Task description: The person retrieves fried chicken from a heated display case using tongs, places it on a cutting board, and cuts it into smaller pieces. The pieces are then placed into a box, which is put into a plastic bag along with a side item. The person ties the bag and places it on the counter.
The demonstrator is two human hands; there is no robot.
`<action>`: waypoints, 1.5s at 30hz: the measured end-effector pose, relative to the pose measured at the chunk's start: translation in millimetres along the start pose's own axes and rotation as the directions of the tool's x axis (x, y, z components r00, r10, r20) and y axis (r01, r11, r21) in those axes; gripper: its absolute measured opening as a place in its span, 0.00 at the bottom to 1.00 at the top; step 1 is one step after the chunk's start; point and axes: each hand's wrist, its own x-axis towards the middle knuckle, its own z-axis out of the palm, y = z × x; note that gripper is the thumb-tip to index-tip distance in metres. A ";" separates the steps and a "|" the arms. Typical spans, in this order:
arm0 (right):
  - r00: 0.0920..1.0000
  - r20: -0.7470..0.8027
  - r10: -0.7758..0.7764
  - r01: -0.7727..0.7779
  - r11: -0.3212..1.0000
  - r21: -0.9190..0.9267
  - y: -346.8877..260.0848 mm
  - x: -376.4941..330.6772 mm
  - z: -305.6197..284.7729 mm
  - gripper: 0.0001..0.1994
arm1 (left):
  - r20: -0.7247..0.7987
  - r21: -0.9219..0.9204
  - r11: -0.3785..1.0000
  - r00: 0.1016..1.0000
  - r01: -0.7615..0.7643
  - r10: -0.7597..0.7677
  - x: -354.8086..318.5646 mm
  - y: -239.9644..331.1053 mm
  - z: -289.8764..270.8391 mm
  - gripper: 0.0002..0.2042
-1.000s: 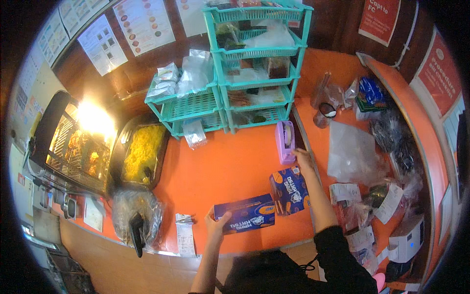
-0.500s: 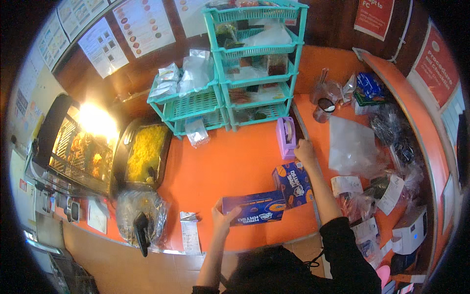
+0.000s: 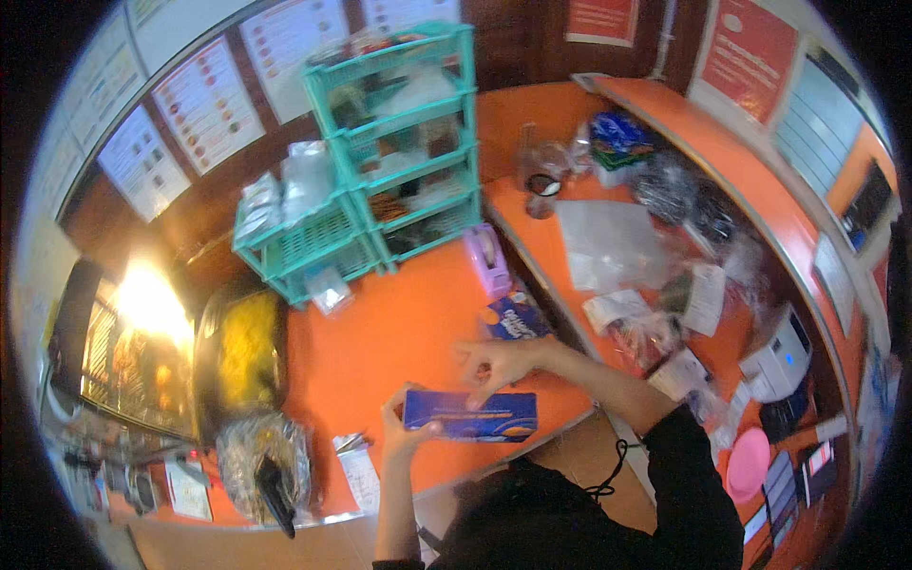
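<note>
A blue printed carton (image 3: 494, 429) is gripped at its left end by my left hand (image 3: 407, 426), thumb on the near face and fingers behind. Above its far top edge is my right hand (image 3: 508, 361), fingers apart, one of them pointing down onto the carton. Nothing can be made out in that hand, though it is slightly blurred. A second blue carton (image 3: 518, 316) rests on the orange counter (image 3: 380, 351) beyond my right hand, which partly hides it. Past that carton stands a purple tape dispenser (image 3: 487, 264).
Teal plastic racks (image 3: 404, 171) stand at the back. On the left are a lit display case (image 3: 138, 347), a tray of yellow food (image 3: 249, 347) and a plastic-covered pan (image 3: 261, 465). Clear plastic bags (image 3: 613, 247) and a small white printer (image 3: 777, 356) lie to the right.
My right hand has left the tape dispenser and come back to the carton in my left hand. That carton has been turned slightly. The whole view has swung to the right.
</note>
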 end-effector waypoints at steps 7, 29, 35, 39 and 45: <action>0.961 -0.137 0.239 -0.074 0.703 0.707 3.8 -45.1 113.2 0.28 | 0.125 -0.295 0.953 0.992 0.065 -0.029 -15.1 -12.3 25.9 0.33; -0.084 -0.842 0.533 -0.360 0.772 0.524 231.3 -347.1 -188.3 0.10 | -0.487 -0.510 0.813 0.685 0.281 -0.542 -78.2 -184.1 -53.6 0.32; 0.513 -0.629 0.584 -0.609 0.764 0.214 180.5 -317.5 -177.5 0.03 | -0.545 -0.486 0.824 0.635 0.293 -0.547 -75.0 -182.0 -51.8 0.33; 0.449 -0.683 0.576 -0.841 0.530 -0.106 198.3 -323.9 -142.9 0.08 | -0.528 -0.478 0.820 0.644 0.313 -0.554 -60.9 -184.8 -45.7 0.33; 0.275 -0.773 0.571 -0.942 0.323 -0.096 193.2 -302.9 -144.1 0.10 | -0.518 -0.469 0.821 0.651 0.326 -0.554 -49.0 -181.5 -42.5 0.34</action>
